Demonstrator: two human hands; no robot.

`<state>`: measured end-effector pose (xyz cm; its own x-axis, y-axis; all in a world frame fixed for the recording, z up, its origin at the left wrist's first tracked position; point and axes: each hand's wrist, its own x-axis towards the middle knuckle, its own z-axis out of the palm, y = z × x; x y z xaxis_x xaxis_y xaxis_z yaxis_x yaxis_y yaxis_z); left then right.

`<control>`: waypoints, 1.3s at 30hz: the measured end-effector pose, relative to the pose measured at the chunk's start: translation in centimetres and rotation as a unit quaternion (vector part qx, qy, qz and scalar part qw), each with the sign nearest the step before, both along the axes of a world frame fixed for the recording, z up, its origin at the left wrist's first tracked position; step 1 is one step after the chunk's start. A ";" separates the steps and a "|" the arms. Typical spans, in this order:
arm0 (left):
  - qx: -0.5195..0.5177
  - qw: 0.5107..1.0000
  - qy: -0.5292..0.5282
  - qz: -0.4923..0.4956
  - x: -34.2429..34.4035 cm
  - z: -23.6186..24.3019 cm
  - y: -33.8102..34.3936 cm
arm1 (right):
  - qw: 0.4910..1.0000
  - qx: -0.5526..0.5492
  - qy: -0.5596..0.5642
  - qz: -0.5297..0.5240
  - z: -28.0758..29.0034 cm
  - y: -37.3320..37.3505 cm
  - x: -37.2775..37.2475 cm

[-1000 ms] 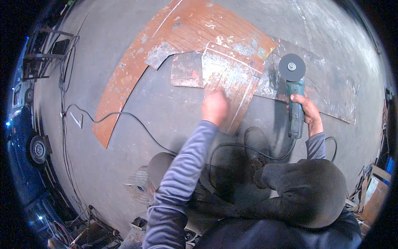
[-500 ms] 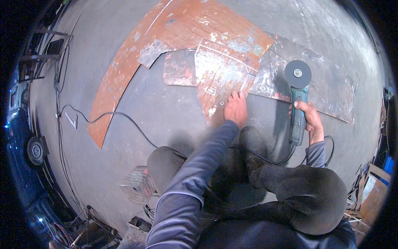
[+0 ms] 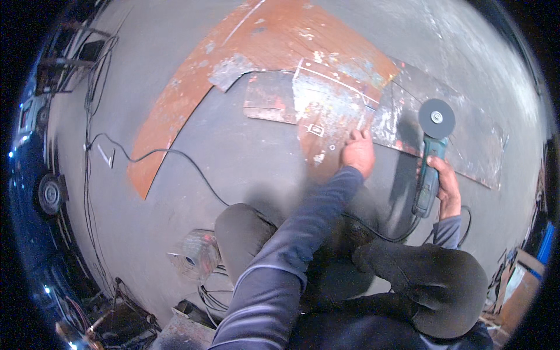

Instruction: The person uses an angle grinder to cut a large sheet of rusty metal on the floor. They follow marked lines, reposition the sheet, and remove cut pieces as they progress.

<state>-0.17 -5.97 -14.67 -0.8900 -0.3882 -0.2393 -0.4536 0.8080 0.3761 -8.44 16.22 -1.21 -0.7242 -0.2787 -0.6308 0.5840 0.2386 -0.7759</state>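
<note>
My right hand (image 3: pixel 447 178) is wrapped round the body of a teal and black angle grinder (image 3: pixel 430 181). A dark disc (image 3: pixel 433 126) faces up at its far end, and the tool is held over a grey, scuffed metal sheet (image 3: pixel 466 137). My left hand (image 3: pixel 358 154) has its fingers curled at the lower right edge of a paint-spattered metal piece (image 3: pixel 324 111), which bears a white line and a small rectangular fitting (image 3: pixel 315 130). Under that piece's upper part lies a large rust-coloured curved sheet (image 3: pixel 175 111). The left thumb is hidden.
A black power cord (image 3: pixel 195 169) runs over the concrete floor (image 3: pixel 192 146) and past my legs. Left of my knee stands a clear-sided roll or container (image 3: pixel 195 255). A blue vehicle (image 3: pixel 29 192) is at the far left, a wooden board (image 3: pixel 516 294) at the lower right.
The view has shifted, so the floor and sheets sit farther right. My left hand stays by the metal piece's edge, its fingers more curled. My right hand keeps holding the grinder.
</note>
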 end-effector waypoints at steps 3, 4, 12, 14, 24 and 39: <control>0.140 0.987 -0.074 -0.023 0.1 3.2 -3.3 | 0.999 -0.037 -0.026 0.009 -1.6 -0.1 0.0; 0.133 0.987 -0.067 -0.063 0.4 3.9 -5.7 | 0.998 -0.045 -0.031 0.009 -1.7 0.3 -0.2; 0.057 0.991 -0.085 0.087 12.7 3.6 -29.0 | 0.967 -0.231 0.022 -0.105 1.1 -0.2 -1.2; 0.059 0.980 -0.147 0.116 18.5 0.8 -30.4 | 0.955 -0.278 0.021 -0.098 1.8 -0.1 -2.0; 0.068 0.945 -0.235 0.218 26.1 -4.1 -25.8 | 0.904 -0.414 0.095 -0.045 10.9 -2.0 -3.3; 0.055 0.958 -0.229 0.164 24.7 -8.2 -26.5 | 0.899 -0.405 0.163 -0.016 21.1 -6.4 1.7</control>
<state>24.56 -32.44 -22.90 -0.5167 -0.5791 -0.6306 -0.8139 0.5609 0.1517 -6.73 9.85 19.91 -0.8496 -0.5271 0.0172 0.2907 -0.4953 -0.8186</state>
